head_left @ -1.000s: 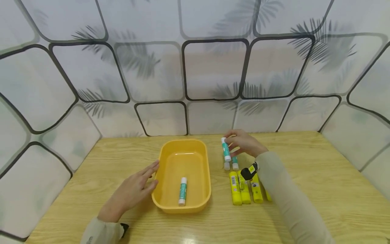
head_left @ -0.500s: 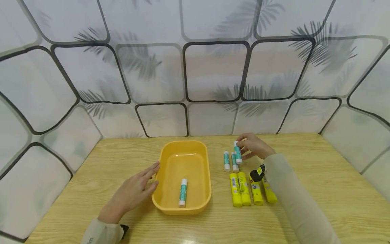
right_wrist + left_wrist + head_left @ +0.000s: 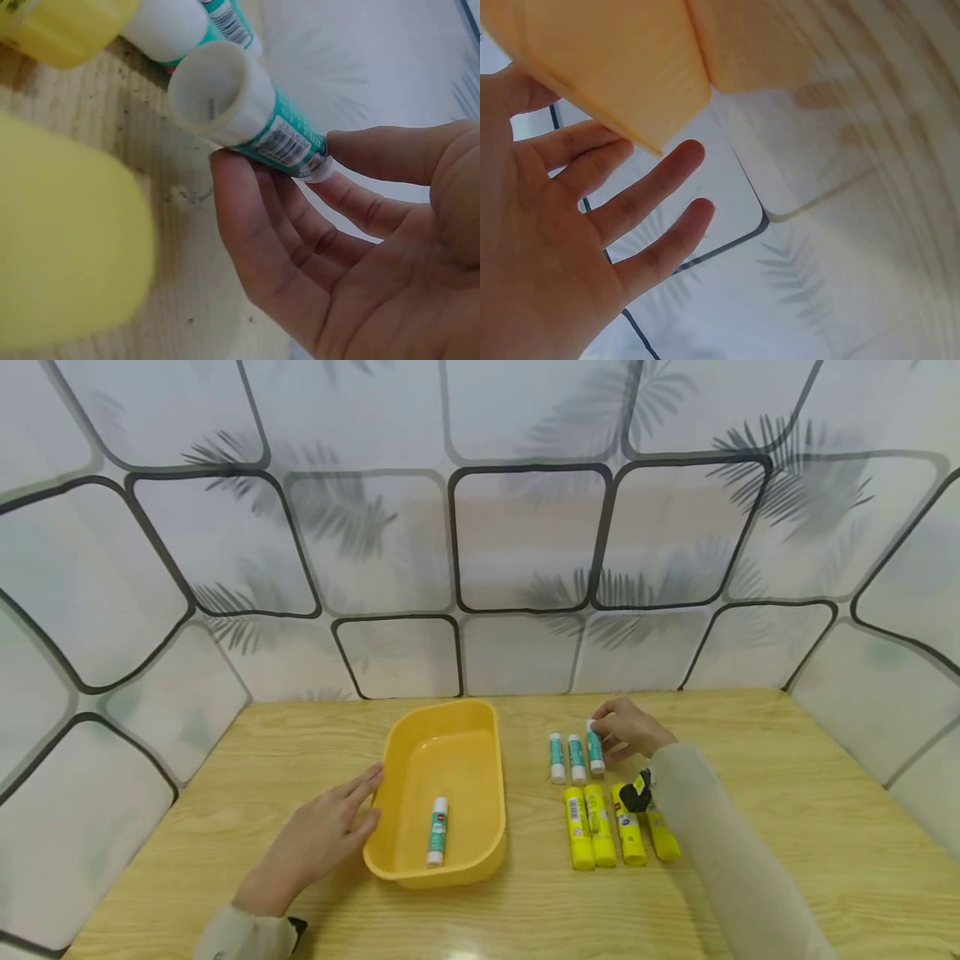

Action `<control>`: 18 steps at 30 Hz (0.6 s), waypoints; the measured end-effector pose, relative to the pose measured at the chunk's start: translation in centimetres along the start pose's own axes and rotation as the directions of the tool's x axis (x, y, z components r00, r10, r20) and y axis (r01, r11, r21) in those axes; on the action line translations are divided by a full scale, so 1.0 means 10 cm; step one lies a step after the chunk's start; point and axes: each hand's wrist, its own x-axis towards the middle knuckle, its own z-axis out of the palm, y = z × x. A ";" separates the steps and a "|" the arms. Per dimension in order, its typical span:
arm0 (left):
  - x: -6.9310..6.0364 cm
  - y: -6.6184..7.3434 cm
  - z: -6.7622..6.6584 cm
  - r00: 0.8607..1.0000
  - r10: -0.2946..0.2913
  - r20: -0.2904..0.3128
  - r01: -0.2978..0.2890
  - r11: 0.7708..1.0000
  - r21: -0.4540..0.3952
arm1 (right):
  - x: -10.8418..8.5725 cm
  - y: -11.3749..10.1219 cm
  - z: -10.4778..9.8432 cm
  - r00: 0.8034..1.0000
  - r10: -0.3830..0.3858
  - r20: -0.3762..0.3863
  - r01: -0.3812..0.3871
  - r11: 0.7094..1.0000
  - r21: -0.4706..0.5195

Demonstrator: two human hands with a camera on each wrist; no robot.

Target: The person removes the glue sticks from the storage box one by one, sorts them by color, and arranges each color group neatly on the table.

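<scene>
My right hand (image 3: 630, 729) pinches a white glue stick with a teal label (image 3: 595, 747) between thumb and fingers, at the right end of a short row. In the right wrist view this glue stick (image 3: 225, 97) shows its hollow white end and a barcode. Two similar glue sticks (image 3: 557, 757) lie just left of it. My left hand (image 3: 311, 839) touches the left side of a yellow plastic tray (image 3: 491, 860) with fingers extended. The left wrist view shows the tray wall (image 3: 630, 67) against the fingers. One teal-and-white glue stick (image 3: 437, 832) lies inside the tray.
Several larger yellow glue sticks (image 3: 578, 828) lie in a row in front of the teal ones, one partly behind the right wrist. All stand on a wood-grain table (image 3: 540, 910). A patterned curtain (image 3: 525, 652) rises along the table's back and sides.
My right hand has moved the teal glue stick rightward and lowered it beside the other two. The tray has shifted left and turned slightly, with the glue stick inside it rolled a little.
</scene>
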 end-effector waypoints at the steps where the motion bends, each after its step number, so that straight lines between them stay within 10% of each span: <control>1: -0.01 0.00 -0.01 1.000 -0.001 0.009 0.001 1.000 0.000 | 0.02 0.01 0.01 1.000 0.003 -0.001 -0.003 1.000 -0.002; 18: 0.03 0.07 0.01 1.000 -0.008 0.016 0.008 1.000 -0.010 | 0.05 0.10 0.05 0.999 0.037 -0.016 -0.039 0.996 -0.083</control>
